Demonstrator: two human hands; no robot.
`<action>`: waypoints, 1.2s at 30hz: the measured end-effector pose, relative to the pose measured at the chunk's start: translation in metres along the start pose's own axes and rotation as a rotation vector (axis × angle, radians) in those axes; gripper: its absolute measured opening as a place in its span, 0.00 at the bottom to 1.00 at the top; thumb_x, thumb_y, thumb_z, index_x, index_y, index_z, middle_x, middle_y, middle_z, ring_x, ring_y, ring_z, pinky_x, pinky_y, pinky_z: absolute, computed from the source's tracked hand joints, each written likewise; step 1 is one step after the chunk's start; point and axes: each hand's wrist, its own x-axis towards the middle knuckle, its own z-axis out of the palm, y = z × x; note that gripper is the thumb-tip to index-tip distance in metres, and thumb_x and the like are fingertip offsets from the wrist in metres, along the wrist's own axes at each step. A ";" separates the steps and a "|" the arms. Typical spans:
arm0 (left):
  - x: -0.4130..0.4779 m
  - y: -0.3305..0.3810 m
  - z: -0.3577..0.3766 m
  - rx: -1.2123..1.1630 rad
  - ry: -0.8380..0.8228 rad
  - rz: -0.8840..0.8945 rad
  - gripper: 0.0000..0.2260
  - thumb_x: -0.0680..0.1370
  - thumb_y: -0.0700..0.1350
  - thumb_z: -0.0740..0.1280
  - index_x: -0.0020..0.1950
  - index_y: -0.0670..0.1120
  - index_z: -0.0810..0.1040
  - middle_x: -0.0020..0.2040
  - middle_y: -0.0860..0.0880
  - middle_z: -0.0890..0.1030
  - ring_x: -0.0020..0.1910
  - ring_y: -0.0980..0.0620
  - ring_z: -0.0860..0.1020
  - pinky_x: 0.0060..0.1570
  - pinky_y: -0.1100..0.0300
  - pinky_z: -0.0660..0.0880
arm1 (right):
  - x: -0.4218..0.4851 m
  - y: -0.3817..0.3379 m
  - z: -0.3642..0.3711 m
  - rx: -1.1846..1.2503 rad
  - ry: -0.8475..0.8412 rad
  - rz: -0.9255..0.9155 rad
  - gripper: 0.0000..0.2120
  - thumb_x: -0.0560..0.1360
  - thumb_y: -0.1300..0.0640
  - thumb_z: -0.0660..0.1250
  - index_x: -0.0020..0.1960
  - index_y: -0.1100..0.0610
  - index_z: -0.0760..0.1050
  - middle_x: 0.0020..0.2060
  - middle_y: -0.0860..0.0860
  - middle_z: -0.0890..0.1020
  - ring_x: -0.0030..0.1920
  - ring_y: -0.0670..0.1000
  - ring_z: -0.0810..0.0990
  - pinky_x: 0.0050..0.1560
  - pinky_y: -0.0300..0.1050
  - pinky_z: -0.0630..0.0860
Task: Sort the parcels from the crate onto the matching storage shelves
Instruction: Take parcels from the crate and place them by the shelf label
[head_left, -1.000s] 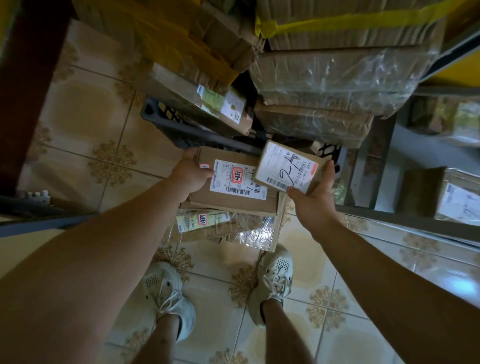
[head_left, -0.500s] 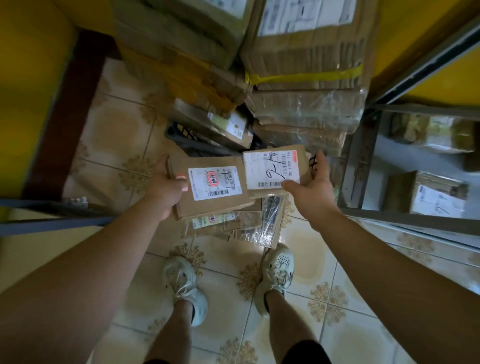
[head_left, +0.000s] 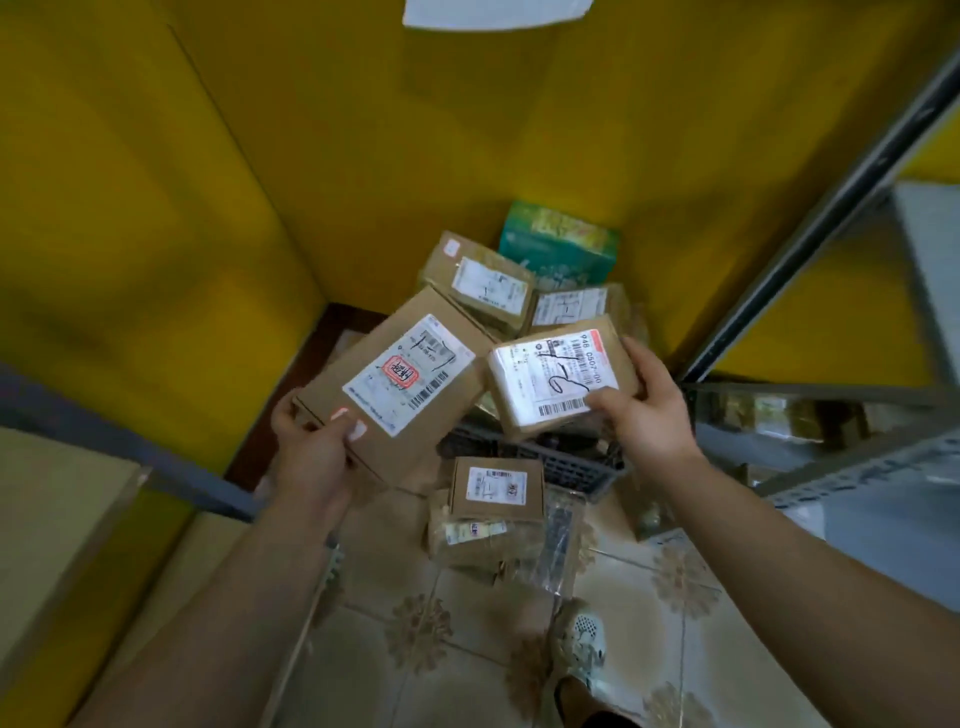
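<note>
At six o'clock loose parcels (head_left: 496, 486) lay on the tiles (head_left: 649, 597). Above them the left hand (head_left: 311, 447) gripped a flat parcel (head_left: 400, 379) and the right hand (head_left: 649, 410) a smaller parcel (head_left: 556, 379), both lifted higher than a second before, clear of the grey crate (head_left: 566, 467), where boxes (head_left: 483, 275) stayed piled toward twelve o'clock; shelving (head_left: 857, 467) at three o'clock likely came next

bright yellow painted walls (head_left: 208, 208) meeting in a corner | dark brown skirting strip (head_left: 324, 332) at wall foot | glossy cream floor tiles with brown flower motifs (head_left: 415, 634) | white perforated shoe (head_left: 584, 636) on tiles
</note>
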 end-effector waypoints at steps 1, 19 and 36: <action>-0.014 0.014 -0.004 -0.020 -0.006 0.026 0.31 0.76 0.32 0.66 0.74 0.51 0.59 0.61 0.44 0.77 0.55 0.45 0.78 0.44 0.48 0.80 | -0.018 -0.013 0.000 0.015 0.011 -0.028 0.33 0.73 0.63 0.70 0.73 0.43 0.67 0.59 0.49 0.79 0.55 0.53 0.81 0.54 0.52 0.81; -0.257 0.147 -0.054 -0.170 -0.522 0.222 0.25 0.76 0.29 0.58 0.63 0.55 0.71 0.55 0.44 0.81 0.53 0.42 0.79 0.49 0.43 0.78 | -0.270 -0.133 -0.076 0.300 0.298 -0.308 0.27 0.77 0.64 0.64 0.75 0.54 0.64 0.62 0.54 0.77 0.50 0.50 0.82 0.38 0.40 0.80; -0.588 -0.004 0.174 0.141 -1.007 0.415 0.18 0.76 0.35 0.68 0.60 0.51 0.69 0.57 0.48 0.78 0.49 0.51 0.82 0.46 0.56 0.80 | -0.453 -0.020 -0.462 0.478 0.536 -0.401 0.21 0.80 0.67 0.60 0.70 0.53 0.69 0.56 0.57 0.83 0.49 0.55 0.86 0.43 0.52 0.84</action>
